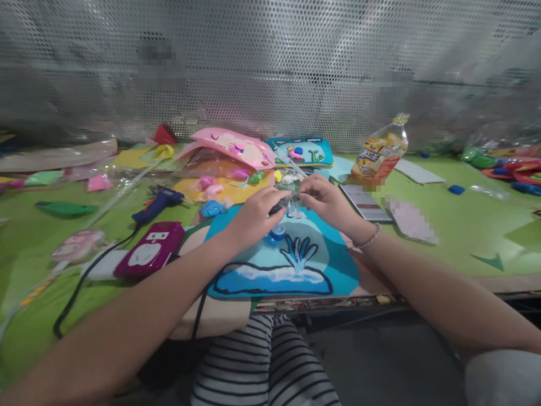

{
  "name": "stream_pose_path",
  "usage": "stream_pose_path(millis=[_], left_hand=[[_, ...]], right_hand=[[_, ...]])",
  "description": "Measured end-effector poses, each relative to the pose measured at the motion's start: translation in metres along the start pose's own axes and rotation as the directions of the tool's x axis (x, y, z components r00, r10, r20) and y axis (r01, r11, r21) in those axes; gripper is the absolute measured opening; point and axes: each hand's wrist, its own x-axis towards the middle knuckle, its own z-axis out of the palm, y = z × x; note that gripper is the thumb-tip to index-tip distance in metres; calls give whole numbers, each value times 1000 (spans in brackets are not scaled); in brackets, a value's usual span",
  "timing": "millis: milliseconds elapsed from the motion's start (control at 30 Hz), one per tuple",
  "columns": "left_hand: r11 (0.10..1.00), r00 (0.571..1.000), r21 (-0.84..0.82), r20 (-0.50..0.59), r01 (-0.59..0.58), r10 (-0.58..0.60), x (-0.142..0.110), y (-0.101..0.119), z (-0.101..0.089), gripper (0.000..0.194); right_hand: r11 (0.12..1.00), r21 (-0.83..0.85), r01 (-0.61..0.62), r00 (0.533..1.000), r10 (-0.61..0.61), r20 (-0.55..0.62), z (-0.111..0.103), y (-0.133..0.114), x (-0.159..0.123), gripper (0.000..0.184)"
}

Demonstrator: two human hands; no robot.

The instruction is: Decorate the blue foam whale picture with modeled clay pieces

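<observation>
Both hands meet above the top of a blue foam sheet (342, 265), which carries a blue-and-white modelled shape with a black outline and a splayed blue plant-like form. My left hand (261, 213) is closed, fingertips pinched at a crumpled clear plastic bag (295, 208). From the other side, my right hand (324, 202) pinches the same plastic with bent fingers. What the bag holds is hard to make out. Just below the fingers sits a small round blue piece (278, 232) on the sheet. A bagged blue lump (212, 208) lies beside the sheet's upper left corner.
Left of the sheet are a blue glue gun (158, 203) and a magenta power box (150, 248) with a black cord. Decorated pink (253, 155) and blue (313, 151) sheets lie behind. To the right are a snack bag (378, 152) and a phone (366, 203).
</observation>
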Motion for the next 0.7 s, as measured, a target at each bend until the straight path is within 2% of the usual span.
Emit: stream_pose_path(millis=[267,500,600,700], left_hand=[[999,999,-39,43,11,-9,-4,-3,6,30],[996,998,-83,62,24,-19,-3,1,5,29],[993,998,-102,0,64,-64,0,1,3,25],[987,985,-93,-98,132,-141,2,-1,1,25]], right_hand=[[996,24,90,994,-91,64,13,9,-5,16],[992,124,28,993,-42,107,20,6,-8,29],[995,90,-45,997,40,66,14,4,-3,28],[954,190,-230,966,248,-72,2,5,3,28]])
